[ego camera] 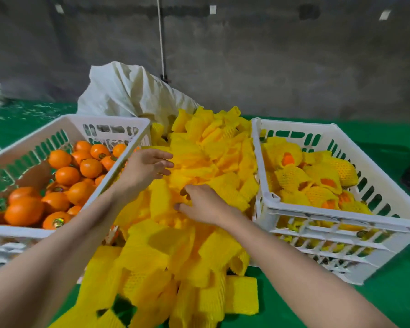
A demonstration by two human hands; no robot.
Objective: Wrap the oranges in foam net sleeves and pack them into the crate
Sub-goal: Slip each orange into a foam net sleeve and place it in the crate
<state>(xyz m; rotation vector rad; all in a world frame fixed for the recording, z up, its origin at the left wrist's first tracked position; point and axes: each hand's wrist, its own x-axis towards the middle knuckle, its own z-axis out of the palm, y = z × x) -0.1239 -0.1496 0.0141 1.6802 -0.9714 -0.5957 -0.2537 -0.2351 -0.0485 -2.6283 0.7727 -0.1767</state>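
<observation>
The left hand (149, 166) rests loose-fingered on the heaped sleeves (211, 166); the right hand (204, 204) pinches into them. Oranges (90, 168) wait in the left crate (104, 118) just beside. It is best to free one sleeve only and spread its mouth.

Head-worn, forward and down — arm's-reach close

A rough grey concrete wall (294, 67) fills the back, dim and blotched with darker stains. Three small white patches (212, 9) sit in a row near its top. A thin white cord (161, 36) hangs down in front of it to a dark clip (164, 78). Below, the desk (388, 143) has a bright green covering that runs back to the wall's foot, with pale scratchy marks toward its far left edge. The light is soft and even.
</observation>
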